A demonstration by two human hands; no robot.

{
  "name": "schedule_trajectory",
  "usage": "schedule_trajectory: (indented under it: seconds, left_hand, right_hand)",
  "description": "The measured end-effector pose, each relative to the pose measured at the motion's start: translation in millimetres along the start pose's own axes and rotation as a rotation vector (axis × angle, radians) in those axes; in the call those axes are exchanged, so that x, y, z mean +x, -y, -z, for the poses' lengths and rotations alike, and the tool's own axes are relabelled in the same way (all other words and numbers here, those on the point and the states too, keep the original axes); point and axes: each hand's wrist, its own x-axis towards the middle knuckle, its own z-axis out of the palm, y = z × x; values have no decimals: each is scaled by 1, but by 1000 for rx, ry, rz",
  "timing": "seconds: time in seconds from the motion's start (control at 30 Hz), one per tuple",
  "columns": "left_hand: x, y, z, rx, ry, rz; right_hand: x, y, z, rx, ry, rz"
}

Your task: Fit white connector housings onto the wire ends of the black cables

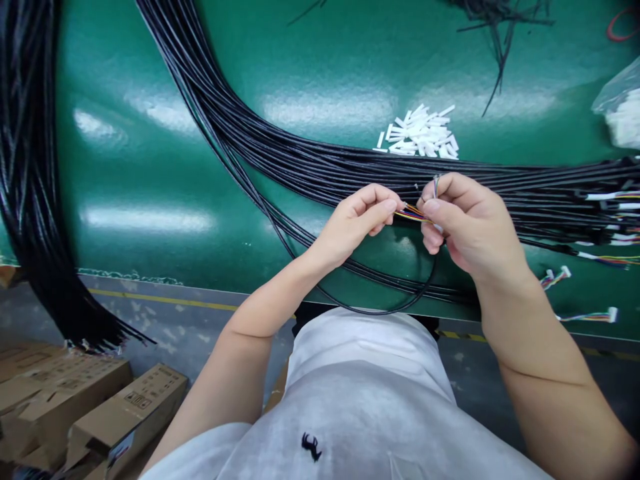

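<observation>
Between my two hands runs a short span of thin coloured wires [413, 212], red, yellow and dark among them. My left hand [367, 217] pinches their left end with thumb and forefinger. Closed around the other part of these wires is my right hand [463, 217], with a few fine wire ends poking up above its fingers. From below the right hand a black cable [433, 270] loops down and left near the table edge. Just behind both hands lies a thick bundle of black cables [310, 157]. What sits inside the fingertips is partly hidden.
A pile of short white tubes [423, 133] lies beyond the bundle. Wires with white connectors [613, 315] rest at the right table edge. Another black cable bundle [30, 167] hangs over the left edge, above cardboard boxes [125, 413]. A clear bag [623, 110] sits far right.
</observation>
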Motion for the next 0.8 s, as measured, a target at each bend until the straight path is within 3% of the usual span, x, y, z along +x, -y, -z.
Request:
schedule_trajectory:
  seconds: [0.33,0.47,0.8]
  left_hand:
    - [0,-3,1,159,17,-73]
    - [1,-3,4,88,11,-4]
    - [-1,1,4,-39,77,31]
  right_hand:
    - [-4,-5,3,-435,39,80]
    - [-4,-7,1,-512,41,226]
    - [-4,-11,-5,-682,-154,568]
